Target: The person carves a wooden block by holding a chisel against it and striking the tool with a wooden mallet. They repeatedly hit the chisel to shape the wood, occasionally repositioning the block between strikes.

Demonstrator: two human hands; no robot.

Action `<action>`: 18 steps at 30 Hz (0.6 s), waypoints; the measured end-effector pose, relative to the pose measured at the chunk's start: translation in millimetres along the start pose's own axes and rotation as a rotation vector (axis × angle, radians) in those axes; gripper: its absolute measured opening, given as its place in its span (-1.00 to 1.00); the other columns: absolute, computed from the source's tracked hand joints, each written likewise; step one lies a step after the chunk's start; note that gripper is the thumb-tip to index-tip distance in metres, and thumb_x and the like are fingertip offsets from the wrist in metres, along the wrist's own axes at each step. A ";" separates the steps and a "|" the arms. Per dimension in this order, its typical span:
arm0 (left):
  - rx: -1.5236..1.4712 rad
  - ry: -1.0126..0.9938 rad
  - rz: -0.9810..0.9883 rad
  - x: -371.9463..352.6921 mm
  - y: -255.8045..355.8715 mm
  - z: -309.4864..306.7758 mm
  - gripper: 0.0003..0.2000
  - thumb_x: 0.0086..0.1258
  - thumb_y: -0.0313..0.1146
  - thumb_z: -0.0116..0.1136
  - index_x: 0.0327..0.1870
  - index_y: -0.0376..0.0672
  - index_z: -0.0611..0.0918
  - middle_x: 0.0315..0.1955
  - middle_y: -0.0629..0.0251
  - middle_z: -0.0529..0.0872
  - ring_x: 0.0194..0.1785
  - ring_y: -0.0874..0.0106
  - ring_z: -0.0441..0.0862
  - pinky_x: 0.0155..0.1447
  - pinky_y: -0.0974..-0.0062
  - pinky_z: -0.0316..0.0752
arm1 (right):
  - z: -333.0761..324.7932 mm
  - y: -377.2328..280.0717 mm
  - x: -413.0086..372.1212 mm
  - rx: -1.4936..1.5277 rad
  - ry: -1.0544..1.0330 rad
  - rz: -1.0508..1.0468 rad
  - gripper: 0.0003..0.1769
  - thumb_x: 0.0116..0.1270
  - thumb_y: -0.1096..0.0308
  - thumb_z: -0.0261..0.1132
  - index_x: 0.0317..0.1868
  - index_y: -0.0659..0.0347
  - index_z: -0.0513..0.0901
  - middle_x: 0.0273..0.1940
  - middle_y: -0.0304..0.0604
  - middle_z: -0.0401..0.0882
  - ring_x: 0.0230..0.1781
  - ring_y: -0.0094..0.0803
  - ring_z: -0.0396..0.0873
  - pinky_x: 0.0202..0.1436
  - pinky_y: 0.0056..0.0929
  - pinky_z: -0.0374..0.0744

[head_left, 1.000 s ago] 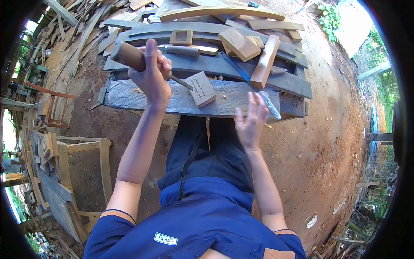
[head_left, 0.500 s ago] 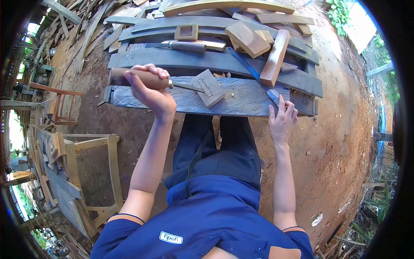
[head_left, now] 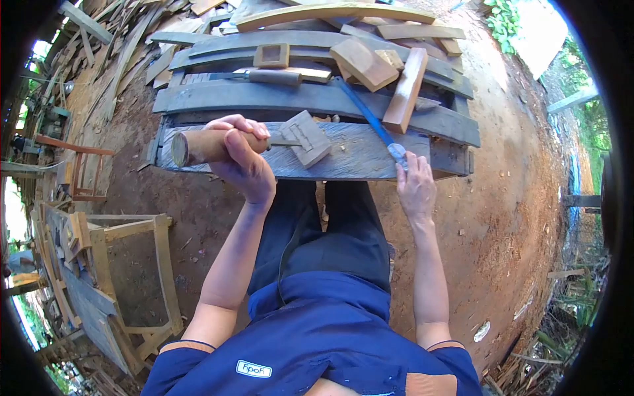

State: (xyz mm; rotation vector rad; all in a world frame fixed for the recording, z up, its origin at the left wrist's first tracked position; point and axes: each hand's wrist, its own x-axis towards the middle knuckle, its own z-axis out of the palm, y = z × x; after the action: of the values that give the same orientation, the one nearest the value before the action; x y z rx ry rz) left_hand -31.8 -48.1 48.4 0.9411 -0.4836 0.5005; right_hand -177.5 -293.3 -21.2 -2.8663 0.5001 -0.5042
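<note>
My left hand [head_left: 241, 155] is wrapped round the thick wooden handle of a chisel [head_left: 201, 146]. Its blade points right, and the tip meets the face of a small wooden block [head_left: 309, 146] with narrow marks or slots cut in it. That block lies turned on the front plank of the workbench [head_left: 360, 158]. On the right, the fingers of my right hand [head_left: 417, 188] close on the pale rounded end of a long blue tool [head_left: 370, 119], which runs back between the planks and wood pieces. What kind of tool it is I cannot make out.
Behind the front plank lie another chisel [head_left: 274, 77], a small square wooden frame [head_left: 271, 55], a thick wood block [head_left: 365, 63] and a long wood bar [head_left: 405, 91]. A wooden frame stand [head_left: 165, 264] is on the ground at left. Scrap wood covers the far left ground.
The view has shifted slightly. My left hand has turned the chisel, its handle end now lower and towards me. My right hand has closed on the blue tool's pale end, which moved slightly left.
</note>
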 end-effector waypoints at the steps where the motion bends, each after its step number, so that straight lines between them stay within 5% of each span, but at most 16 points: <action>1: -0.009 -0.027 0.010 -1.5 0.5 1.3 -0.74 0.50 -0.17 0.13 -0.11 -0.11 0.35 -0.32 0.31 0.50 -0.37 0.52 0.49 -0.21 0.46 0.49 | -0.4 -1.7 -3.2 -0.009 0.008 0.000 -0.64 0.31 0.29 0.30 0.07 0.19 0.49 -0.20 -0.07 0.46 -0.14 -0.11 0.54 -0.15 -0.14 0.59; 9: 0.100 -0.055 0.030 -3.6 6.1 9.6 -0.66 0.49 -0.05 0.11 -0.12 -0.10 0.33 -0.35 0.29 0.48 -0.40 0.50 0.48 -0.25 0.45 0.46 | -8.7 -1.1 -26.3 0.153 0.169 -0.079 -0.63 0.44 0.35 0.17 0.19 0.32 0.44 -0.24 0.00 0.36 -0.18 -0.12 0.42 -0.09 -0.19 0.46; 12: 0.083 -0.058 0.012 -1.0 2.4 5.6 -0.68 0.49 -0.07 0.11 -0.12 -0.09 0.34 -0.35 0.28 0.48 -0.40 0.50 0.48 -0.26 0.45 0.46 | -25.6 15.4 0.0 0.312 0.297 0.274 -0.57 0.50 0.33 0.09 0.28 0.40 0.38 -0.21 0.04 0.39 -0.19 -0.05 0.44 -0.09 -0.16 0.46; 18: 0.007 -0.023 -0.003 0.9 2.3 8.1 -0.76 0.47 -0.27 0.15 -0.11 -0.13 0.35 -0.37 0.27 0.50 -0.42 0.53 0.49 -0.26 0.48 0.48 | 44.8 104.9 52.6 0.042 0.226 0.333 -0.55 0.46 0.32 0.12 0.28 0.35 0.40 -0.13 0.12 0.43 -0.06 0.02 0.49 -0.02 -0.09 0.47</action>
State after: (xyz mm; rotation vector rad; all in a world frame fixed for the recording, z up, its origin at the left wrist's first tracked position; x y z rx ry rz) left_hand -33.8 -53.7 54.4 0.9552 -0.5016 0.4895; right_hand -145.6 -403.6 -72.1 -2.6210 0.9697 -0.7669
